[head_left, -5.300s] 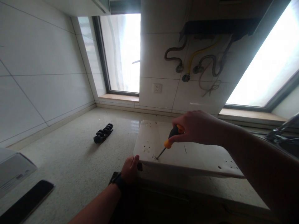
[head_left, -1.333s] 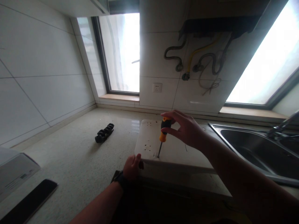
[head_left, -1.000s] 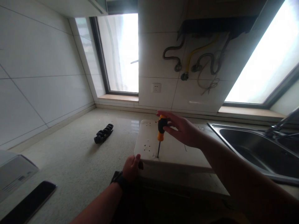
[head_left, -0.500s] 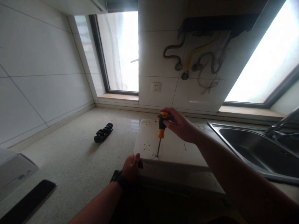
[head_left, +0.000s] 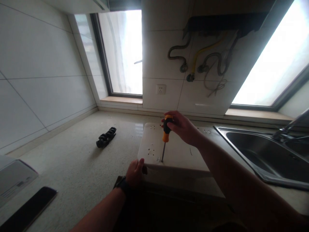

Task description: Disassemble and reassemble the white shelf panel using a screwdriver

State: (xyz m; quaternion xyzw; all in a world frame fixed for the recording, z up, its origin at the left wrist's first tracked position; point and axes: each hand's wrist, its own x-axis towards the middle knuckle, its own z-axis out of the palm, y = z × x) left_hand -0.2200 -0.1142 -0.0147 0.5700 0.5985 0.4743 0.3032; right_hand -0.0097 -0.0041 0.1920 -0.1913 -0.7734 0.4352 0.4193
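Note:
A white panel (head_left: 178, 146) with groups of small holes lies on the counter beside the sink. My right hand (head_left: 180, 124) is closed round the black and orange handle of a screwdriver (head_left: 165, 132). The screwdriver stands nearly upright, its tip meeting the panel close to the front edge, by a small pencil-like mark. At the panel's front left corner, my left hand (head_left: 135, 172) grips the edge with the thumb on top; its other fingers are partly hidden. A dark watch is on the left wrist.
Black ribbed parts (head_left: 106, 137) lie on the counter (head_left: 79, 161) to the left. A phone (head_left: 30, 209) and a white box (head_left: 15, 177) are at the near left. The steel sink (head_left: 260, 154) is on the right. Hoses (head_left: 177, 48) and a socket (head_left: 161, 89) are on the wall behind.
My right hand has turned slightly round the screwdriver handle and shifted a little left. The tip stays at the same spot, and my left hand keeps its hold on the panel corner.

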